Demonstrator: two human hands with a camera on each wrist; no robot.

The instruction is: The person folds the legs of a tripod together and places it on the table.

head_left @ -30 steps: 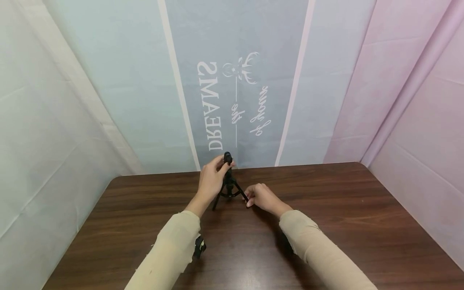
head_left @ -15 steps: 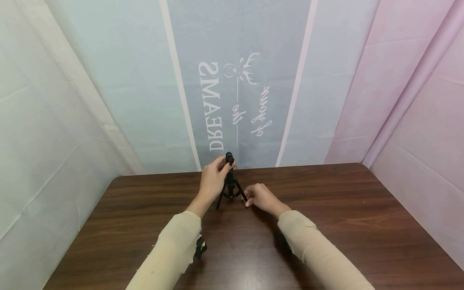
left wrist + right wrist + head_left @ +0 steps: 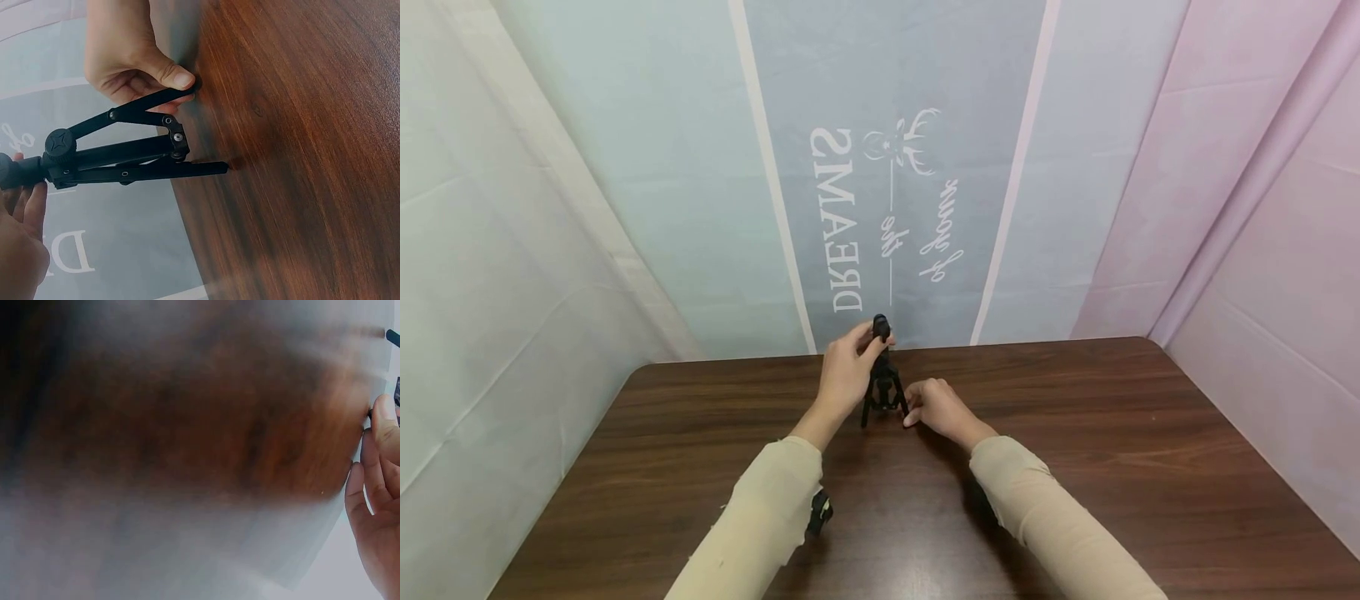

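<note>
A small black tripod (image 3: 883,392) stands upright near the table's back edge, its legs only slightly spread. My left hand (image 3: 844,372) grips it at the top, thumb on the near side. Low on the right, my right hand (image 3: 942,410) pinches the foot end of one leg. From the left wrist, the tripod (image 3: 119,156) lies sideways across the view, showing its knob (image 3: 60,143) and hinged braces. There the right thumb (image 3: 182,79) presses on the leg's tip. At the right wrist view's edge are the right fingers (image 3: 375,475) and a dark leg tip (image 3: 392,336).
The brown wood-grain table (image 3: 1120,467) spreads around both forearms. Behind it hangs a pale blue fabric backdrop (image 3: 760,250) with mirrored lettering, and light fabric walls (image 3: 1277,292) stand at either side. A black wrist device (image 3: 820,510) shows under the left sleeve.
The tripod's legs have drawn closer together. Its top and my left hand have shifted slightly right, while my right hand has edged left with the leg.
</note>
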